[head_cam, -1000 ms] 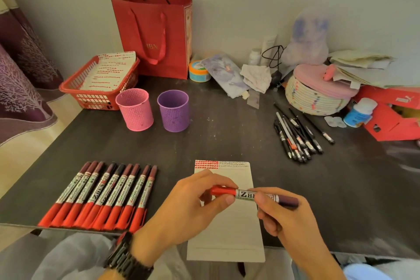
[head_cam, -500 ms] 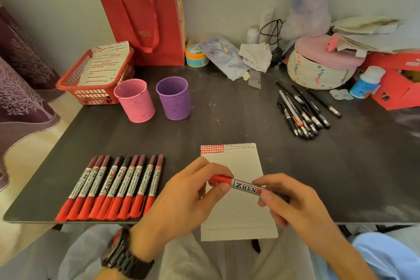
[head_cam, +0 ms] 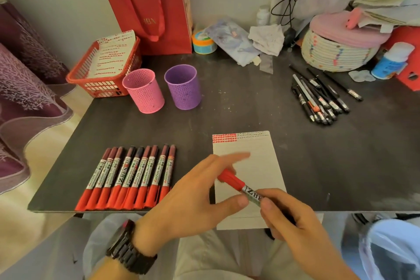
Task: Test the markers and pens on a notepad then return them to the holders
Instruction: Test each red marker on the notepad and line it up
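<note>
My right hand [head_cam: 295, 229] grips the barrel of a red-capped marker [head_cam: 236, 183] above the lower part of the white notepad [head_cam: 250, 150]. The cap is on and points up and left. My left hand [head_cam: 193, 200] is beside it with the index finger stretched out and blurred and the thumb just under the marker. Several more red markers [head_cam: 131, 177] lie in a row at the table's front left. A pile of dark pens [head_cam: 318, 100] lies at the right. The pink holder [head_cam: 144, 91] and purple holder [head_cam: 183, 86] stand further back, nothing visible inside.
A red basket [head_cam: 102, 75] with written sheets sits at the table's [head_cam: 250, 102] back left, and a red paper bag [head_cam: 147, 7] stands against the wall. A woven basket with a pink lid [head_cam: 336, 52], a tape roll [head_cam: 203, 42] and a bottle [head_cam: 391, 61] crowd the back right.
My left fingers have come off the red cap and the index finger now points out. The marker has tilted, cap up-left, and my right hand has slid further along the barrel.
</note>
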Motion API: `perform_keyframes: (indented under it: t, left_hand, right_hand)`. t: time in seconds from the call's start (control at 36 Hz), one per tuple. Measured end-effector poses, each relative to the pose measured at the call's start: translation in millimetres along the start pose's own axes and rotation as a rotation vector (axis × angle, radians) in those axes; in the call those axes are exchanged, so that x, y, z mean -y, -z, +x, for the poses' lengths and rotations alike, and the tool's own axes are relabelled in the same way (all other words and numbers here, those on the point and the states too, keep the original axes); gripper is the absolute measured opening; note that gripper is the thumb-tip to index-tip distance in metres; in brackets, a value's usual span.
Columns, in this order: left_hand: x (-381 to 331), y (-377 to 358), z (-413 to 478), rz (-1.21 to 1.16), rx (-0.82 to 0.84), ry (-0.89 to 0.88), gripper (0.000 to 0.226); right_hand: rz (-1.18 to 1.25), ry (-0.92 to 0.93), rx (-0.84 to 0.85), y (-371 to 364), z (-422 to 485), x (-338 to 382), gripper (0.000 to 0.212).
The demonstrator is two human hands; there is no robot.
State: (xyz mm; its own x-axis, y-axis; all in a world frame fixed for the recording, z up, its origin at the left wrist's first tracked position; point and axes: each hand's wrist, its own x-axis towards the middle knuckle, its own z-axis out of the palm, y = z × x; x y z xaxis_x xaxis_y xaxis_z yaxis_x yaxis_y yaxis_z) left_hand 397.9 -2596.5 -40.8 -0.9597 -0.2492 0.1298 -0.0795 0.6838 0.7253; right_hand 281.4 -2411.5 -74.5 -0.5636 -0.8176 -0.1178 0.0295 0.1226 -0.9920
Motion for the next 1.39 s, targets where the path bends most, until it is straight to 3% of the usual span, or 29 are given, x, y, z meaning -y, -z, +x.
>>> perform_keyframes:
  t: [0.08,0.17,0.25,0.39,0.53,0.61,1.0,1.17,1.25,1.39]
  left_hand:
    - [-6,2,9,-0.588,-0.167,0.063,0.066]
    - [-14,2,21,-1.113,-0.353,0.138,0.05]
    - [-22,-2,31,-1.381,-0.452,0.199,0.025]
    - [-23,-12,42,-1.595,-0.557,0.269,0.036]
    - [-21,-25,42,-1.584,-0.628,0.339,0.037]
    - [-19,-28,39,-1.619,-0.63,0.349,0.036]
    - [-20,-29,38,-1.562,-0.628,0.368,0.035]
    - [-13,-21,40,-1.517,-0.566,0.332,0.034]
    - [-6,-16,32,-1.365,-0.513,0.329,0.032]
    - [8,-4,5,-0.72,-0.245,0.319,0.029]
  right_hand:
    - [0.151,-0.07,-0.021,-10,-2,1,0.033]
    - [0.262,-0.136,-0.009,-21,-3,2,0.036]
    - [0.334,-0.174,-0.016,-31,-3,6,0.032]
    - [0.291,-0.169,-0.099,-47,-6,9,0.03]
    - [0.117,-0.11,-0.305,-62,-14,5,0.028]
    - [0.045,-0.104,-0.342,-65,-16,6,0.013]
    - [0.088,-0.107,-0.401,-72,-18,2,0.013]
    - [0.023,-0.042,-0.29,-60,-7,4,0.025]
    - [-0.059,-0.018,-0.187,-46,1,6,0.029]
    - [-0.203,0.025,-0.107,-28,14,15,0.026]
